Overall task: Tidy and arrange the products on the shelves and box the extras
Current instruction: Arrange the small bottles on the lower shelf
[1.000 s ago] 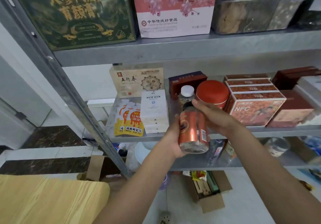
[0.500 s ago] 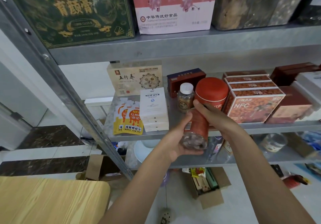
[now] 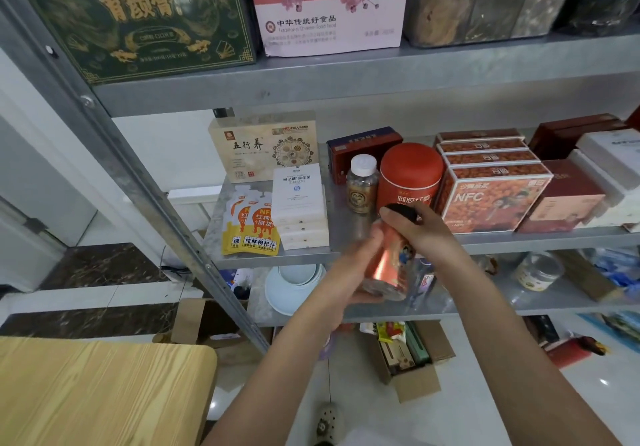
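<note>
Left hand curled round the lower body of the red bottle. Right hand gripped its upper end, fingers over the black cap. Bottle tilted between both hands, before the shelf. Just beyond right hand: red canister, white-capped bottle beside it.

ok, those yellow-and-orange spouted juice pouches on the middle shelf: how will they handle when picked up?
The yellow-and-orange spouted juice pouches look like soft film, so probably floppy, sagging if lifted by one end. They lie flat and overlapping, so pushing one likely drags its neighbours. Flat shape: unlikely to roll.
</note>
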`<state>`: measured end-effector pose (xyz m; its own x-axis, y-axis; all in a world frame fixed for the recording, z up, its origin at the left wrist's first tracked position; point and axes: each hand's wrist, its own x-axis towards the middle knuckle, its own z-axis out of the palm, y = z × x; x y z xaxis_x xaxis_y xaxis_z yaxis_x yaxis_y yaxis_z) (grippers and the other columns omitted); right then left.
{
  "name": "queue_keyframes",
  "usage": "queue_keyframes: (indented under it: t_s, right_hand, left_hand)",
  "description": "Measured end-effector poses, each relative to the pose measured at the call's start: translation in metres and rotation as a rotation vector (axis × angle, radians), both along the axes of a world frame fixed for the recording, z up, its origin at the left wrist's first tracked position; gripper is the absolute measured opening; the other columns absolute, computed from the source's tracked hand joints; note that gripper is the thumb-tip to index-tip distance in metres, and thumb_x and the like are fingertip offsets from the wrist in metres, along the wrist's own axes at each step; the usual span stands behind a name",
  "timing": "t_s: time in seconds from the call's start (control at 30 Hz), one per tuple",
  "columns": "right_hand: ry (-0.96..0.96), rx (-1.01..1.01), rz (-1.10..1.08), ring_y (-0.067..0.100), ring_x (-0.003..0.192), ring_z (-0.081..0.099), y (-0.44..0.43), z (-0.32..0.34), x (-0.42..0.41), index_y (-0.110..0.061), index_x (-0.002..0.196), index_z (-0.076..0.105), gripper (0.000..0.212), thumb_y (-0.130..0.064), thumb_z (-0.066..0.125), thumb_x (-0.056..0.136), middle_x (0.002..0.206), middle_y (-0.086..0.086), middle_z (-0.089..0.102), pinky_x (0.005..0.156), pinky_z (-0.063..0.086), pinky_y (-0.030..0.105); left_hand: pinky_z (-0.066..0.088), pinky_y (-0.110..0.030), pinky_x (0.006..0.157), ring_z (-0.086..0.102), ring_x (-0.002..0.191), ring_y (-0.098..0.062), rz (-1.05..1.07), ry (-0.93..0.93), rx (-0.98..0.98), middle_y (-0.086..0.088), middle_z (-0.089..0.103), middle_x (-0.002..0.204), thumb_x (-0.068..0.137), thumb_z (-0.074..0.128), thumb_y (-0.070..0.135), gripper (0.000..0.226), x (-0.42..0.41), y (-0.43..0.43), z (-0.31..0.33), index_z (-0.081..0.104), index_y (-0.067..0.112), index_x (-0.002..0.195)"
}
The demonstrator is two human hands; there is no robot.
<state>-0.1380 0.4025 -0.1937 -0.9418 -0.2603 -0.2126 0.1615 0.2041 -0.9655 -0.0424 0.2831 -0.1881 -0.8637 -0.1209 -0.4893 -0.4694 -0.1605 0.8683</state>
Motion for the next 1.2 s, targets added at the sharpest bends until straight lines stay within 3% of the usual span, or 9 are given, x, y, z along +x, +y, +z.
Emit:
queue_keyframes:
  t_s: [0.1, 0.23, 0.33, 0.47, 0.6, 0.7, 0.83, 1.0, 1.2]
  right_hand:
    - [0.004, 0.019, 0.061, 0.007, 0.088, 0.065, -0.002, 0.001, 0.005, -0.026, 0.118, 0.058, 0.043, -0.055, 0.063, 0.086, 0.103, -0.008, 0.066, 0.063, 0.049, 0.019]
    - [-0.342, -0.256, 0.129, 0.027, 0.106, 0.067, 0.009, -0.001, 0.007, -0.019, 0.123, 0.058, 0.058, -0.051, 0.071, 0.076, 0.115, 0.010, 0.070, 0.090, 0.054, 0.039]
    - [-0.463, -0.385, 0.128, 0.028, 0.096, 0.072, 0.014, -0.005, 0.009, -0.014, 0.120, 0.058, 0.062, -0.037, 0.079, 0.067, 0.107, 0.014, 0.073, 0.068, 0.059, 0.034]
    - [-0.435, -0.422, 0.092, 0.025, 0.089, 0.073, 0.017, -0.003, 0.009, -0.015, 0.113, 0.063, 0.054, -0.037, 0.079, 0.066, 0.102, 0.014, 0.074, 0.062, 0.058, 0.030]
    - [-0.119, -0.212, 0.099, 0.021, 0.094, 0.068, 0.029, 0.004, 0.009, -0.025, 0.113, 0.064, 0.051, -0.034, 0.082, 0.066, 0.107, 0.002, 0.070, 0.067, 0.053, 0.028]
    - [0.070, -0.018, 0.078, 0.012, 0.089, 0.063, 0.030, 0.004, 0.012, -0.030, 0.109, 0.058, 0.037, -0.025, 0.079, 0.078, 0.104, -0.004, 0.063, 0.062, 0.047, 0.022]
    - [-0.071, -0.147, 0.108, 0.011, 0.092, 0.064, 0.039, 0.008, 0.012, -0.029, 0.119, 0.057, 0.038, -0.035, 0.071, 0.084, 0.114, -0.001, 0.063, 0.066, 0.051, 0.023]
    - [-0.459, -0.517, 0.443, 0.030, 0.111, 0.064, 0.068, 0.002, 0.004, -0.011, 0.128, 0.057, 0.087, -0.036, 0.094, 0.054, 0.122, 0.017, 0.066, 0.087, 0.055, 0.040]
    - [-0.116, -0.213, 0.224, 0.023, 0.101, 0.068, 0.040, -0.002, 0.009, -0.023, 0.120, 0.058, 0.082, -0.042, 0.087, 0.045, 0.113, 0.006, 0.070, 0.085, 0.055, 0.038]
  left_hand:
    - [0.061, -0.042, 0.077, 0.071, 0.096, -0.025, -0.002, 0.021, -0.079, -0.011, 0.068, 0.115, 0.091, 0.054, 0.058, 0.061, 0.004, 0.013, -0.003, 0.048, 0.014, 0.134]
    - [0.061, -0.044, 0.062, 0.068, 0.086, -0.036, 0.104, -0.166, 0.787, -0.023, 0.069, 0.105, 0.089, 0.058, 0.056, 0.068, 0.007, 0.015, 0.001, 0.056, -0.002, 0.123]
    - [0.061, -0.047, 0.062, 0.063, 0.085, -0.037, 0.163, -0.203, 1.053, -0.026, 0.065, 0.103, 0.094, 0.053, 0.053, 0.064, 0.005, 0.018, 0.005, 0.056, -0.005, 0.120]
    - [0.061, -0.047, 0.067, 0.067, 0.085, -0.038, 0.107, -0.141, 0.952, -0.025, 0.066, 0.105, 0.091, 0.054, 0.055, 0.068, 0.005, 0.025, 0.001, 0.055, -0.002, 0.128]
    - [0.059, -0.027, 0.073, 0.072, 0.089, -0.018, 0.034, 0.000, 0.027, -0.008, 0.072, 0.103, 0.097, 0.043, 0.057, 0.053, 0.006, 0.024, -0.014, 0.058, 0.014, 0.123]
    - [0.054, -0.022, 0.082, 0.064, 0.102, -0.009, -0.074, 0.188, -0.236, 0.002, 0.063, 0.118, 0.092, 0.057, 0.052, 0.038, 0.007, 0.036, -0.022, 0.046, 0.033, 0.122]
    - [0.053, -0.033, 0.093, 0.066, 0.107, -0.018, -0.081, 0.173, 0.040, -0.004, 0.067, 0.123, 0.077, 0.074, 0.057, 0.071, 0.012, 0.040, -0.029, 0.049, 0.017, 0.130]
    - [0.054, -0.044, 0.091, 0.059, 0.120, -0.040, -0.051, 0.137, 0.490, -0.023, 0.060, 0.131, 0.062, 0.085, 0.056, 0.103, 0.023, 0.031, -0.033, 0.040, 0.009, 0.142]
    - [0.055, -0.035, 0.092, 0.068, 0.103, -0.010, -0.008, 0.130, 0.022, 0.005, 0.065, 0.121, 0.046, 0.083, 0.072, 0.094, 0.023, 0.028, -0.035, 0.044, 0.037, 0.124]
